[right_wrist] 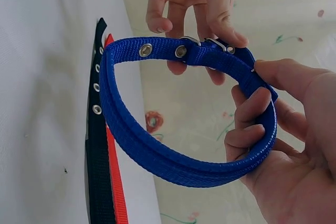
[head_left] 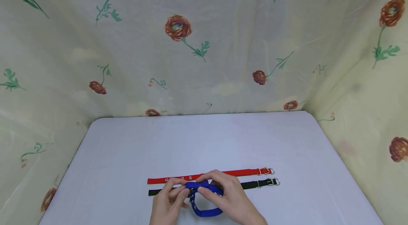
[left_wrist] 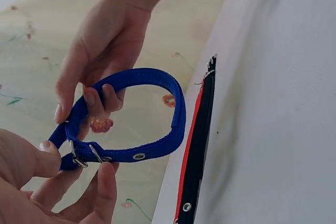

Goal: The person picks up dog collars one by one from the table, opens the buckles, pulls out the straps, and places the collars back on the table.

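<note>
A blue webbing collar, formed into a loop, is held up over the table by both hands. My left hand pinches it by the metal buckle, thumb on one side and fingers on the other. With thumb and fingers, my right hand grips the band just past the buckle, where the strap's end lies along the loop. Metal eyelets show in the blue band. Behind the hands lie a red collar and a black collar, both stretched out flat, their buckles to the right.
The table has a white top with rounded far corners. Floral-patterned cloth hangs behind it and along both sides. The red and black collars lie roughly parallel, close to each other.
</note>
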A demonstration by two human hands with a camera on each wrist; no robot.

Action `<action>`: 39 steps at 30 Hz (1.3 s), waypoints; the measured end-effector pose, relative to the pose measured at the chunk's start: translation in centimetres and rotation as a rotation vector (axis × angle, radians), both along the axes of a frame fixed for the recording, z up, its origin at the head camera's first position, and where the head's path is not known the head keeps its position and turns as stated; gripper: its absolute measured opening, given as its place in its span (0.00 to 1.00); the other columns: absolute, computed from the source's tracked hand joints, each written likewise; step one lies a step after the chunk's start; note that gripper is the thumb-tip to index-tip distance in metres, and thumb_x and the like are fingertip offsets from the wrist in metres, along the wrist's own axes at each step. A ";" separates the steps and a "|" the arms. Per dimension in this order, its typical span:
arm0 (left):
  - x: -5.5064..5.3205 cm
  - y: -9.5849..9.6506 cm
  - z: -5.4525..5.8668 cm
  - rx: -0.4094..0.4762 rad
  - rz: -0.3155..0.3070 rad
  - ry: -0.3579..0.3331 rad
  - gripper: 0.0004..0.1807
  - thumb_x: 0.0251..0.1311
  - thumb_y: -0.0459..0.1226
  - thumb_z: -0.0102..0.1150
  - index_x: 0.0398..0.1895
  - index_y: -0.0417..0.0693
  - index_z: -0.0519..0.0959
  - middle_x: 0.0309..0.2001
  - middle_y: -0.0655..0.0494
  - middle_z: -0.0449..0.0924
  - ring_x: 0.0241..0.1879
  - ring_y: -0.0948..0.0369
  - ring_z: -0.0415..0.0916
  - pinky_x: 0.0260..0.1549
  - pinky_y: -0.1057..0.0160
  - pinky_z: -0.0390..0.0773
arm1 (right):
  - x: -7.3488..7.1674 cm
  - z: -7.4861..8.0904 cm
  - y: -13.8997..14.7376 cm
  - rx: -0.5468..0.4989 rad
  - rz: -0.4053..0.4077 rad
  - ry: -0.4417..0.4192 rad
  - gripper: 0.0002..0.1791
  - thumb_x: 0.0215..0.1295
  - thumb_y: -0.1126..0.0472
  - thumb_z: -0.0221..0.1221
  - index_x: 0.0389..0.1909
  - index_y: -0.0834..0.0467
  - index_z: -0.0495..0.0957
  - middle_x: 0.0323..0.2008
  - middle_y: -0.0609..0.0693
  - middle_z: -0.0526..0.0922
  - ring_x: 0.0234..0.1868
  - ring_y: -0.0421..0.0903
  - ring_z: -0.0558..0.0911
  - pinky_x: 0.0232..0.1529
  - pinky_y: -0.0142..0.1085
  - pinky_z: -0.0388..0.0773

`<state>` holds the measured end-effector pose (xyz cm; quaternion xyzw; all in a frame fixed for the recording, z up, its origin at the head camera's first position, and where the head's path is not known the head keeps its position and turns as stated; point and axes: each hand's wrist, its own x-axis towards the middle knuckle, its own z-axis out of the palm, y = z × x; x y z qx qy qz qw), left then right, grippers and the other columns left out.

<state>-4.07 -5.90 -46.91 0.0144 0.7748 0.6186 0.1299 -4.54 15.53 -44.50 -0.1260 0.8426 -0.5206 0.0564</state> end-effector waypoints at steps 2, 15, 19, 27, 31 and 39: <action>-0.1 -0.1 0.0 0.006 -0.011 -0.003 0.19 0.76 0.41 0.62 0.61 0.40 0.75 0.58 0.40 0.90 0.48 0.55 0.91 0.39 0.66 0.89 | 0.0 0.0 0.0 -0.006 -0.006 0.004 0.12 0.75 0.43 0.66 0.54 0.39 0.86 0.46 0.39 0.90 0.43 0.37 0.85 0.46 0.27 0.85; -0.3 0.0 0.1 -0.060 -0.133 0.089 0.23 0.75 0.54 0.62 0.62 0.49 0.76 0.55 0.47 0.91 0.48 0.61 0.91 0.49 0.65 0.89 | 0.2 -0.3 0.0 0.016 -0.008 0.089 0.09 0.76 0.45 0.66 0.51 0.40 0.86 0.45 0.36 0.89 0.46 0.33 0.85 0.49 0.28 0.85; -0.5 0.4 0.3 -0.133 -0.145 0.163 0.21 0.75 0.55 0.62 0.59 0.53 0.80 0.53 0.51 0.92 0.45 0.62 0.92 0.44 0.66 0.90 | 0.2 -0.3 0.0 0.017 0.014 0.115 0.08 0.77 0.46 0.66 0.51 0.40 0.85 0.46 0.37 0.89 0.46 0.33 0.86 0.49 0.28 0.85; -0.9 0.6 0.5 -0.169 -0.132 0.246 0.17 0.74 0.53 0.62 0.54 0.54 0.83 0.49 0.54 0.93 0.40 0.66 0.91 0.40 0.70 0.87 | 0.0 -0.4 0.1 0.010 0.058 0.181 0.08 0.78 0.49 0.65 0.53 0.43 0.85 0.47 0.40 0.89 0.47 0.34 0.87 0.49 0.29 0.86; -0.9 0.7 0.6 -0.191 -0.113 0.247 0.16 0.74 0.54 0.62 0.53 0.57 0.83 0.47 0.57 0.94 0.42 0.66 0.91 0.41 0.72 0.86 | 0.0 -0.4 0.0 0.012 0.055 0.193 0.08 0.78 0.49 0.65 0.53 0.43 0.85 0.47 0.39 0.89 0.47 0.34 0.87 0.49 0.28 0.86; -0.1 0.0 0.4 -0.074 -0.078 0.082 0.21 0.76 0.56 0.58 0.59 0.52 0.76 0.56 0.45 0.91 0.51 0.53 0.92 0.41 0.66 0.90 | 0.2 -0.1 -0.4 0.001 0.026 0.090 0.13 0.76 0.43 0.65 0.55 0.41 0.84 0.48 0.38 0.89 0.49 0.37 0.87 0.50 0.26 0.85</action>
